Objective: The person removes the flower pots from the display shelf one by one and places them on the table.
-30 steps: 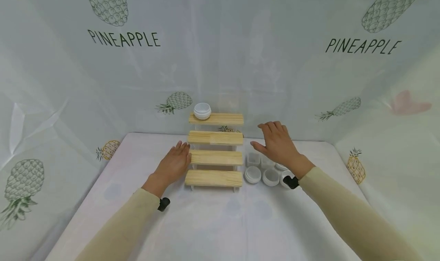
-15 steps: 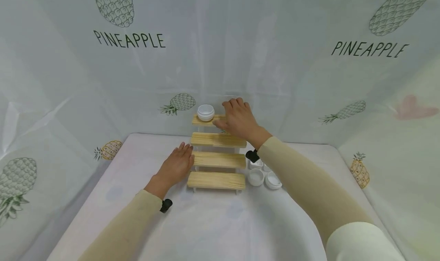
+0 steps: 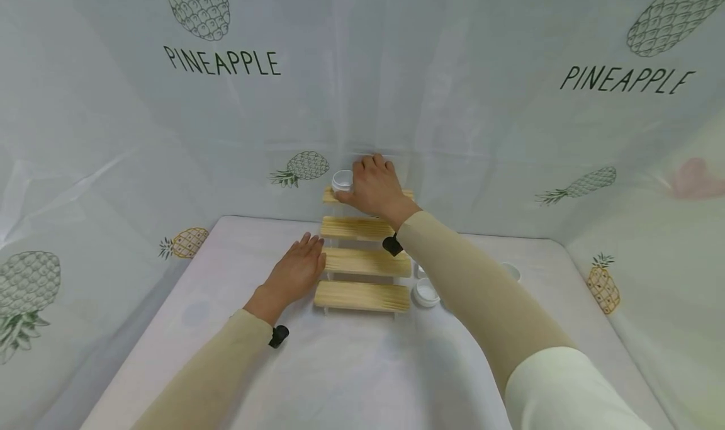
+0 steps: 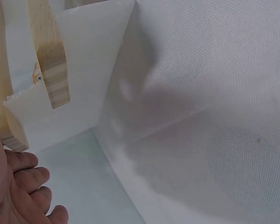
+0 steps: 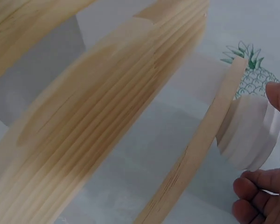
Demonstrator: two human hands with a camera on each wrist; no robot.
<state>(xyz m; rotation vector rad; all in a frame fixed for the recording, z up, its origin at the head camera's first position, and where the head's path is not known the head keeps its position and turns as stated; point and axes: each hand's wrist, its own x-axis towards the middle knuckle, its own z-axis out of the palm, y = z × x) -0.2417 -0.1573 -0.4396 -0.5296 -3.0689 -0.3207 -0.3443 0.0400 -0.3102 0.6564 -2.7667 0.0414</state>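
Note:
A round white bowl [image 3: 342, 180] sits near the left end of the top plank of a tiered wooden display stand [image 3: 362, 296]. My right hand [image 3: 375, 187] reaches around it, thumb in front and fingers farther back. The right wrist view has the bowl [image 5: 248, 133] between thumb and fingertips, its side ridged in layers; I cannot tell whether it is two bowls stacked. Against the stand's left side, by the end of a lower plank, rests my left hand [image 3: 294, 269] with extended fingers. In the left wrist view its fingertips [image 4: 31, 178] are close to a plank end.
Several small white containers stand right of the stand, mostly behind the right forearm; one white cup [image 3: 426, 293] shows at the front and another cup [image 3: 511, 271] farther right. A pineapple-printed curtain [image 3: 419, 71] hangs close behind the stand. White cloth [image 3: 340, 367] covers the table.
From above the containers at the right, my right hand has moved left to the top plank and closed in on the bowl. The left hand has stayed at the stand's side. The view shifted slightly.

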